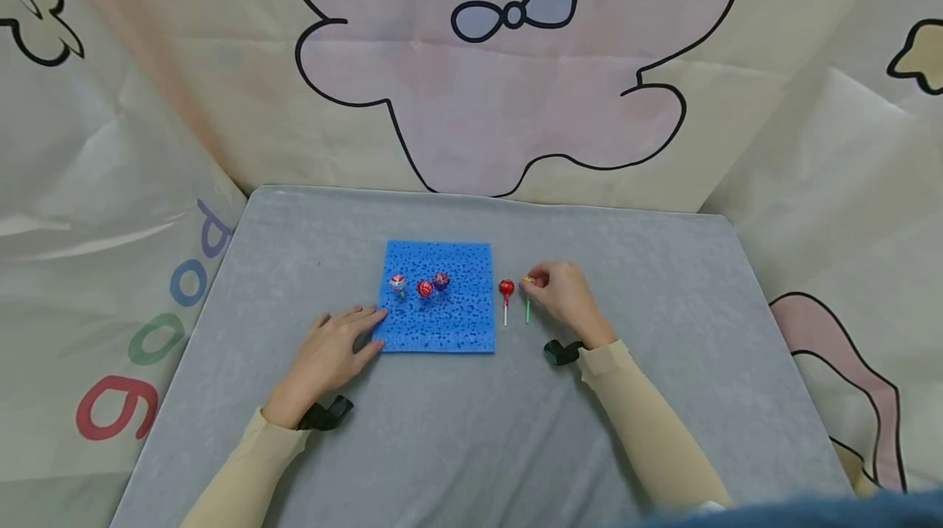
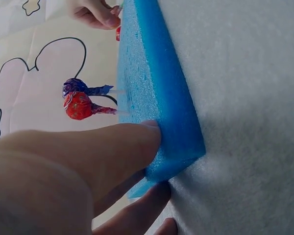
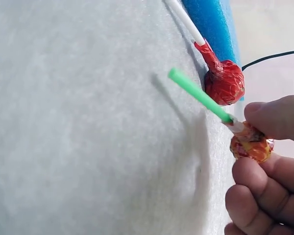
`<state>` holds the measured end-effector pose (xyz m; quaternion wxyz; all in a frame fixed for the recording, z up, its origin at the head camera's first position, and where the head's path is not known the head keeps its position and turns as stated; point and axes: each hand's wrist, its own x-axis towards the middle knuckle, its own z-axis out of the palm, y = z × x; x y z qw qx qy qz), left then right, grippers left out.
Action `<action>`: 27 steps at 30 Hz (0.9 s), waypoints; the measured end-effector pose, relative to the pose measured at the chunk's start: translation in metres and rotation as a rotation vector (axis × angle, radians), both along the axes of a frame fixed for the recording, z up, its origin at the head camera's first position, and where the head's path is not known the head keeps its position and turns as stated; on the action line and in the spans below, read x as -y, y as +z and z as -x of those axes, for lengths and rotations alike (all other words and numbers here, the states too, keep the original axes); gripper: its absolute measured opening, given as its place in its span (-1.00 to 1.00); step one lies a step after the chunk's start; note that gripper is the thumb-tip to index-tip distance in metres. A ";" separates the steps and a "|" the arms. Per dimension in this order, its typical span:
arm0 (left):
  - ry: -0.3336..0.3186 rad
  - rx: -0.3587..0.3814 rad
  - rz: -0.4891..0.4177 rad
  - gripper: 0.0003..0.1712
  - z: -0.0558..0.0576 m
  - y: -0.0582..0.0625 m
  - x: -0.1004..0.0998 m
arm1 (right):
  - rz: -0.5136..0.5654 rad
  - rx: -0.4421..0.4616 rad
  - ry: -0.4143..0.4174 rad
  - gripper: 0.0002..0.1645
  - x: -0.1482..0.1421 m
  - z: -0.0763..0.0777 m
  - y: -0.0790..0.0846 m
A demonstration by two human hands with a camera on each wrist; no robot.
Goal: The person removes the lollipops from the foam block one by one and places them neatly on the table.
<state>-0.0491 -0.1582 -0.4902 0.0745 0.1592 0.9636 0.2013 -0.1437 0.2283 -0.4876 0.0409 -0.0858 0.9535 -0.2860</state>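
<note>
Orange lollipop (image 3: pixel 252 148) pinched at its head, right of the foam (image 1: pixel 442 327).

Just right of the frame's centre, the orange lollipop was held narrowly between the thumb and fingertips of the right hand (image 1: pixel 566 296), its green stick (image 3: pixel 198 93) bared. The foam's left edge was touched by the left hand (image 1: pixel 330 354), fingers spread, nothing gripped. Three lollipops (image 1: pixel 425 289) were stood in the foam. The round head could be rolled loose if the pinch were slackened; the red lollipop (image 1: pixel 506 287), laid between foam and right hand, could be knocked by a careless sweep; the foam might be shifted if the left hand were lifted. The letters "good" (image 1: pixel 174 291) could be read at the left of the frame; no brand could be made out.
</note>
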 end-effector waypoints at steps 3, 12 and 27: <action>-0.002 -0.001 -0.002 -0.35 0.000 0.001 -0.001 | -0.014 0.025 0.002 -0.75 0.001 0.000 -0.001; 0.003 -0.001 0.002 -0.35 -0.001 0.001 0.001 | -0.032 0.074 0.009 -0.75 0.001 0.002 -0.004; -0.005 -0.002 -0.001 -0.35 0.000 0.000 0.000 | -0.026 0.077 0.003 -0.73 0.002 0.002 -0.006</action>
